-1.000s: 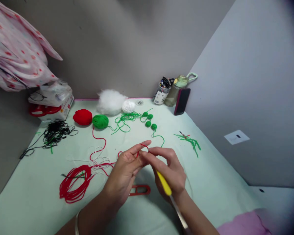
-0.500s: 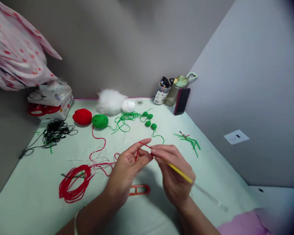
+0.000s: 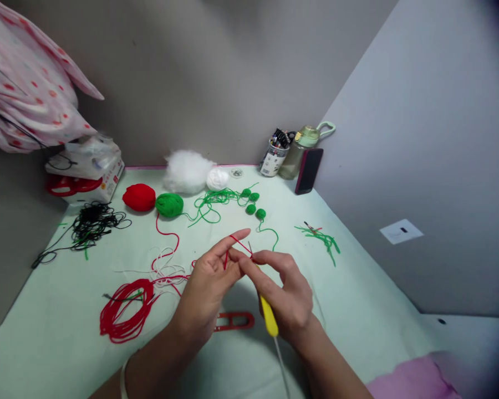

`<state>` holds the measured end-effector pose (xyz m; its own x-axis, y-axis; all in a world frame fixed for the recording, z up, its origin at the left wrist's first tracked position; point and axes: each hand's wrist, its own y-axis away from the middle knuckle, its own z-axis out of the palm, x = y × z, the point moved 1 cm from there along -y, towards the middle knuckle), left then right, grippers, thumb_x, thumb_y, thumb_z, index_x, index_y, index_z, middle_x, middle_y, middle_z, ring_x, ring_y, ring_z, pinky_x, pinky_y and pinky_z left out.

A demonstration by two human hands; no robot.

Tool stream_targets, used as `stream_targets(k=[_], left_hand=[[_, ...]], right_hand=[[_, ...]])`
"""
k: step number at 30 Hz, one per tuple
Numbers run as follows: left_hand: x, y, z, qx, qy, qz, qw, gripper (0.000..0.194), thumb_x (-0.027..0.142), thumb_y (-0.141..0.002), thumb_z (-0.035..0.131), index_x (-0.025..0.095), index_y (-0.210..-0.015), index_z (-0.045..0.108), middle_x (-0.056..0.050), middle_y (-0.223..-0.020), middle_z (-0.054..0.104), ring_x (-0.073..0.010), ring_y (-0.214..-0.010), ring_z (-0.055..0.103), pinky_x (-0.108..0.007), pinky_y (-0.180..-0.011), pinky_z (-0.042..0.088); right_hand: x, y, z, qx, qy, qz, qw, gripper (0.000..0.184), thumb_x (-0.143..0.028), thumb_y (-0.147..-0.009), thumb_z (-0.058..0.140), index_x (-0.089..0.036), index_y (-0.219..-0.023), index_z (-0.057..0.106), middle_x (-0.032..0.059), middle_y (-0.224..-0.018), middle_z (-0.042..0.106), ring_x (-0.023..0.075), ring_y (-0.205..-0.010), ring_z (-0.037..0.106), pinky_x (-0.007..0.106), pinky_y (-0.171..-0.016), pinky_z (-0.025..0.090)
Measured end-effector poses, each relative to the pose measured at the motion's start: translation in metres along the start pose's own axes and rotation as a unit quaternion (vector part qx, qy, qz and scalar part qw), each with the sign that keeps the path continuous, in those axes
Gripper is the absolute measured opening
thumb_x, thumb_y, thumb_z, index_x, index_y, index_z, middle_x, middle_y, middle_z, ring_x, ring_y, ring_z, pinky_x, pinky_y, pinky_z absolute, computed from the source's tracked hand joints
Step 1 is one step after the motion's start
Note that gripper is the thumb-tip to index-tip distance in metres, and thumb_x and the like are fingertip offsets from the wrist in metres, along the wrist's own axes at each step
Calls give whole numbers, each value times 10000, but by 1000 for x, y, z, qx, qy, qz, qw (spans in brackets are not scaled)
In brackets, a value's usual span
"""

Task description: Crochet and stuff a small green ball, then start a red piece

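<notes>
My left hand (image 3: 210, 282) is pinched on red yarn (image 3: 241, 243), which runs over its raised index finger. My right hand (image 3: 289, 291) grips a crochet hook with a yellow handle (image 3: 268, 317). The hook's thin metal tip rises beside the yarn where both hands' fingertips meet; any small stitches there are too small to make out. A thin pale rod or cord trails from the handle's lower end. Under my hands lies a red-orange tool with an open frame (image 3: 246, 321), partly hidden by the left one. A loose coil of red yarn (image 3: 108, 321) rests to the left.
Behind are a red yarn ball (image 3: 139, 198), a green yarn ball (image 3: 169, 205), white stuffing (image 3: 188, 172) and small green balls (image 3: 260, 214). Black yarn (image 3: 93, 226) is tangled at left, green scraps (image 3: 326, 241) at right. A phone (image 3: 309, 172) leans against a bottle (image 3: 291, 163).
The crochet hook has swung from slanting right to pointing more upright, its handle end now nearer me. My right fingers have shifted around it, and both hands stay close together.
</notes>
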<state>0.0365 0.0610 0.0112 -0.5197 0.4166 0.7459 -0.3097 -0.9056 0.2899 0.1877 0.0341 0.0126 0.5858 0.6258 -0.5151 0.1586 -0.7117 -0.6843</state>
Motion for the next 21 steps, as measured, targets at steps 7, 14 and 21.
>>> stream_targets(k=[7, 14, 21], left_hand=[[5, 0, 2, -40, 76, -64, 994, 336, 205, -824, 831, 187, -1158, 792, 103, -616, 512, -17, -477, 251, -297, -917, 499], [-4, 1, 3, -49, -47, -6, 998, 356, 284, -838, 825, 266, -1192, 785, -15, -908, 708, -135, -789, 543, -250, -693, 402], [-3, 0, 3, -16, 27, -27, 999, 409, 283, -824, 857, 242, -1223, 777, 70, -657, 511, -51, -569, 330, -178, -625, 374]], right_hand=[[9, -6, -1, 100, -278, 154, 943, 238, -218, -1044, 532, -263, -1030, 765, 47, -869, 678, 170, -666, 622, 324, -577, 534], [10, -9, 3, 72, -293, 186, 935, 186, -213, -1009, 622, -281, -1003, 795, 49, -932, 746, 208, -869, 675, 338, -705, 568], [-1, 0, 4, 36, -28, 19, 999, 404, -39, -933, 659, -301, -1220, 770, 86, -1078, 724, 222, -948, 693, 363, -756, 580]])
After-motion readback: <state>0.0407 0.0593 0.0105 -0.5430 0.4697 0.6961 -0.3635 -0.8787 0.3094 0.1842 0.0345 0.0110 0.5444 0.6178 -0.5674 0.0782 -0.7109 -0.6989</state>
